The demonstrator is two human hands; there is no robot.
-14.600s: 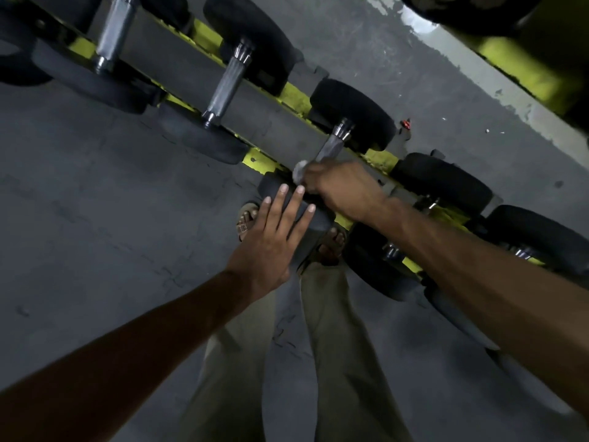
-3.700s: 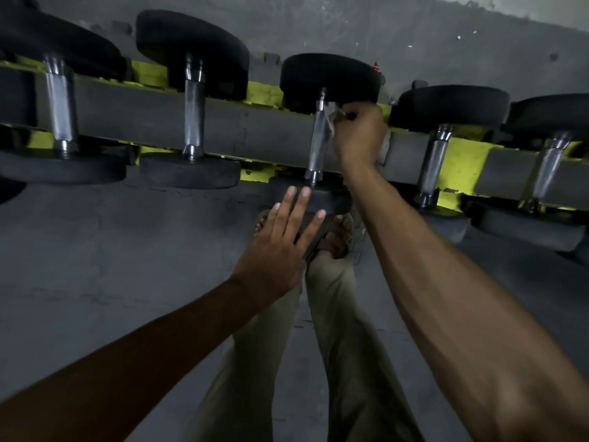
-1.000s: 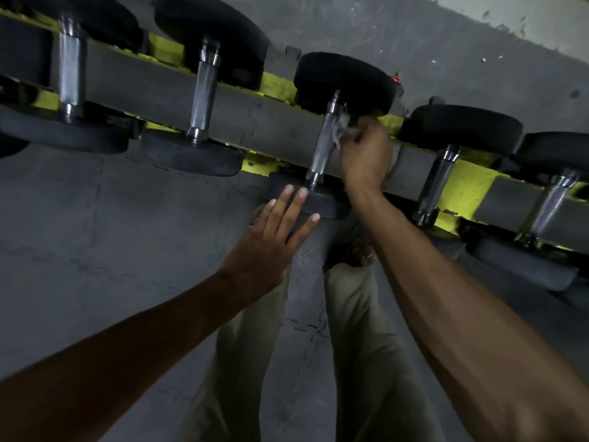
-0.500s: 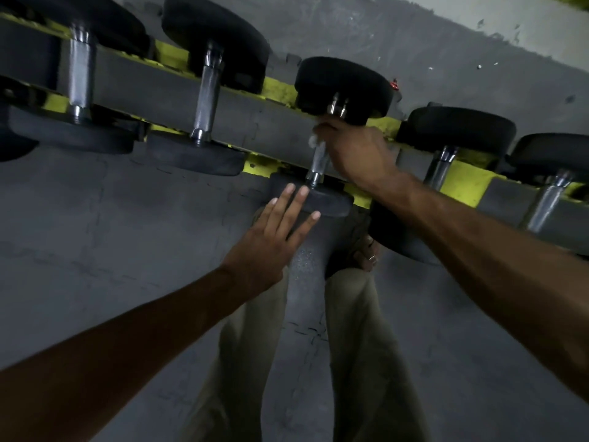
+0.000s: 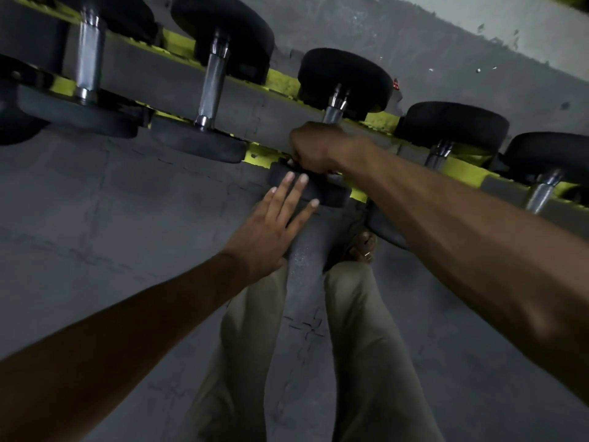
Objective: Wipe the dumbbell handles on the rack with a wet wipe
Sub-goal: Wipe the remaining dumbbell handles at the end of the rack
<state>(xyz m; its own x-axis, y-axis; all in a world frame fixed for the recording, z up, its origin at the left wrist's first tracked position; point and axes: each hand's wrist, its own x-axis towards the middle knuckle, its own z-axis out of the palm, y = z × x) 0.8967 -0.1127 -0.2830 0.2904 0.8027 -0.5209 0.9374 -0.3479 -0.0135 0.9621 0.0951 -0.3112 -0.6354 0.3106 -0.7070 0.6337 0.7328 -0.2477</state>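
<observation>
In the head view we see our right hand (image 5: 318,148) fisted round the dumbbell handle (image 5: 333,113) at frame centre on the rack (image 5: 282,84), our left hand (image 5: 271,224) flat, fingers straight, on its near weight head (image 5: 328,194), the wet wipe (image 5: 290,161) mostly hidden, a pale sliver under the fist.

The left forearm (image 5: 127,330) extends from the lower left to a flat left grip (image 5: 267,231) with straight, slightly spread fingers (image 5: 280,199), while the right forearm (image 5: 462,224) slants in from the right to a right grip (image 5: 314,148) fisted, knuckles up, round a dumbbell handle (image 5: 333,114).
</observation>
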